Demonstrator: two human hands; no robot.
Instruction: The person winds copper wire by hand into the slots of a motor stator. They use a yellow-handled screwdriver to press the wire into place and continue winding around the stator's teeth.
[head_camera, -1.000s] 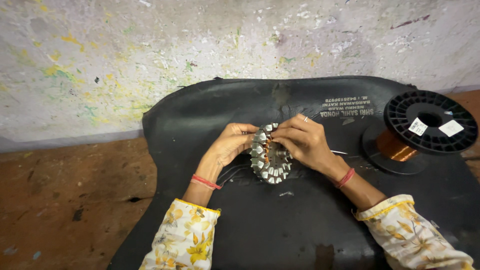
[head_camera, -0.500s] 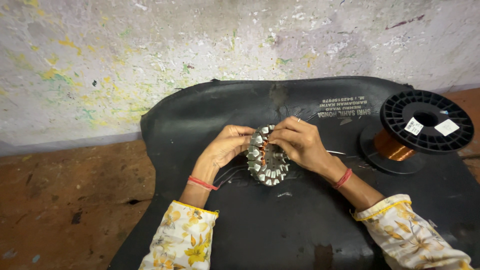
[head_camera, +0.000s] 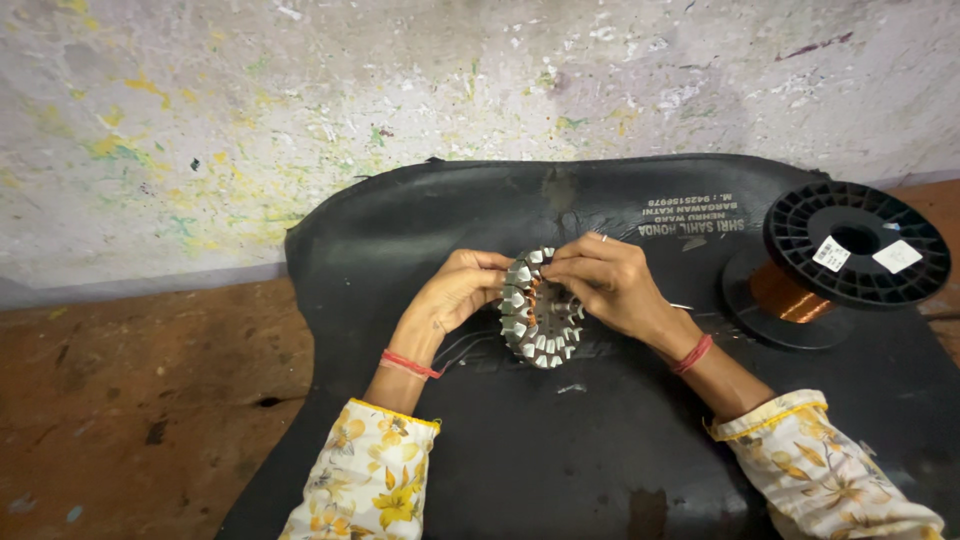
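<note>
Both hands are on the round metal stator (head_camera: 538, 318), held upright on edge just above the black rubber mat (head_camera: 560, 440). The left hand (head_camera: 455, 295) has its grip closed on the stator's left rim, fingers curled around the toothed edge. The right hand (head_camera: 610, 285) pinches at the top right of the ring, fingertips pressed onto the teeth where copper winding shows. A black spool of copper wire (head_camera: 845, 255) sits well apart at right.

Black rubber mat (head_camera: 600, 470) on brown floor (head_camera: 130, 400); paint-speckled wall (head_camera: 300, 110) behind
</note>
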